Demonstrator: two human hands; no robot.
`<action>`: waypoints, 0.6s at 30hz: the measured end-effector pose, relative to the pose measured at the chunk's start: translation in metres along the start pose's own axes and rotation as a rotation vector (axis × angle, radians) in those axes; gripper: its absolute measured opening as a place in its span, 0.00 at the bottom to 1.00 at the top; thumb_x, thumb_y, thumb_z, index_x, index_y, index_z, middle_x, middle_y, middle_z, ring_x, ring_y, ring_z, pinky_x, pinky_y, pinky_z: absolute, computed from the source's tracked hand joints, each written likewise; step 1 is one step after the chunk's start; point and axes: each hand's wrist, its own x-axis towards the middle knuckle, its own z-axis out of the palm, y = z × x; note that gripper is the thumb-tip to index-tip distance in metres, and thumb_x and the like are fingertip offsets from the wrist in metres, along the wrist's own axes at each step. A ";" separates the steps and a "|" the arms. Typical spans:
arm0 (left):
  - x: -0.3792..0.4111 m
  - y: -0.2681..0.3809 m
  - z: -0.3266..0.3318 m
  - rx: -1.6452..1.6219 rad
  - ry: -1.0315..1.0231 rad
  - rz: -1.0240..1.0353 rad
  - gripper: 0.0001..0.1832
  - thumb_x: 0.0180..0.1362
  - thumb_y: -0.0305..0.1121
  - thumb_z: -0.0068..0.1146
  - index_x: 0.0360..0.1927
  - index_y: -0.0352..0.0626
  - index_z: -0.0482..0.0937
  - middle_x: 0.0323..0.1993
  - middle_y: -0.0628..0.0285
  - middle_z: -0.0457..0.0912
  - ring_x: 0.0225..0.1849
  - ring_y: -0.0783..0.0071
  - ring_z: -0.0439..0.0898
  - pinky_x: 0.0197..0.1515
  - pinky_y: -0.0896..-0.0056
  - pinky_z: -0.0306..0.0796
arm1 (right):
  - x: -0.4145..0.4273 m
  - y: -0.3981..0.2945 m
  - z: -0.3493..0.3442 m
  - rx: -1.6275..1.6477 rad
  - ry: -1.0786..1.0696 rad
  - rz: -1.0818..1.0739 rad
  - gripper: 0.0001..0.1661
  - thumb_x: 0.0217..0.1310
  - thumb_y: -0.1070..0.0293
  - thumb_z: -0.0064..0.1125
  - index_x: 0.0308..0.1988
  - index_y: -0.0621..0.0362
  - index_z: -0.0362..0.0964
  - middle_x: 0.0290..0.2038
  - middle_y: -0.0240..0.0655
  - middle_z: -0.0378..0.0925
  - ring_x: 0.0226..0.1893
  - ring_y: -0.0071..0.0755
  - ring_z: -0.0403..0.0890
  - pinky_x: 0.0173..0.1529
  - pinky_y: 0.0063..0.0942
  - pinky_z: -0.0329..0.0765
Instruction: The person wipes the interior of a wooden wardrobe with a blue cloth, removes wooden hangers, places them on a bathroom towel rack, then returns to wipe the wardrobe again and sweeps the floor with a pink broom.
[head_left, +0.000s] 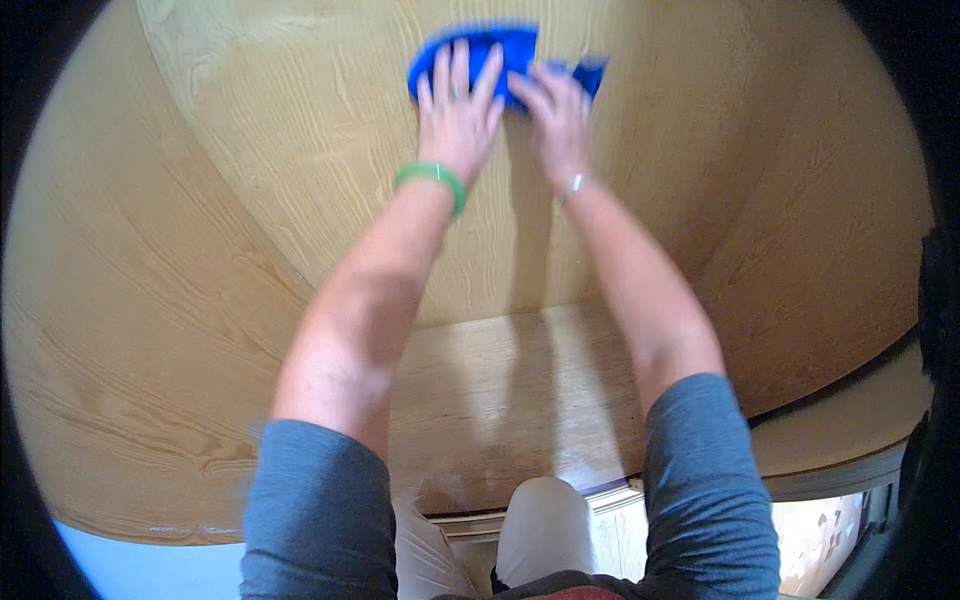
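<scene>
A blue cloth lies against the light wood-grain back panel of what looks like a cabinet, near the top of the view. My left hand, with a green bangle at the wrist, holds it flat there under spread fingers. Beside it, my right hand has its bent fingers on the cloth's right part, where a dark blue corner sticks out past the knuckles. A silvery band circles my right wrist. Both hands are slightly blurred, and the cloth under the palms is hidden.
Wood-grain side panels rise at left and right. A shiny wooden base board meets the back panel below my forearms. Along its front edge runs a pale track, close to my knee.
</scene>
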 end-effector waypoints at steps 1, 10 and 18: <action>-0.041 0.013 0.013 -0.013 -0.071 -0.007 0.36 0.64 0.45 0.54 0.74 0.57 0.57 0.74 0.47 0.51 0.74 0.43 0.52 0.69 0.35 0.50 | -0.052 -0.008 -0.003 -0.005 -0.127 0.094 0.30 0.54 0.76 0.55 0.57 0.39 0.75 0.61 0.36 0.70 0.61 0.45 0.71 0.63 0.44 0.67; -0.064 -0.012 0.028 -0.030 -0.325 0.119 0.36 0.65 0.52 0.50 0.73 0.51 0.60 0.73 0.47 0.57 0.74 0.48 0.54 0.71 0.36 0.50 | -0.084 -0.023 0.028 0.070 -0.158 0.466 0.19 0.52 0.79 0.55 0.43 0.46 0.78 0.47 0.42 0.74 0.52 0.49 0.72 0.58 0.45 0.68; 0.141 0.035 0.008 0.060 -0.066 0.186 0.35 0.63 0.46 0.53 0.72 0.49 0.61 0.74 0.50 0.54 0.76 0.51 0.50 0.70 0.31 0.49 | 0.123 0.062 -0.029 0.035 0.452 0.194 0.17 0.47 0.80 0.50 0.40 0.56 0.73 0.39 0.47 0.71 0.45 0.54 0.72 0.56 0.46 0.68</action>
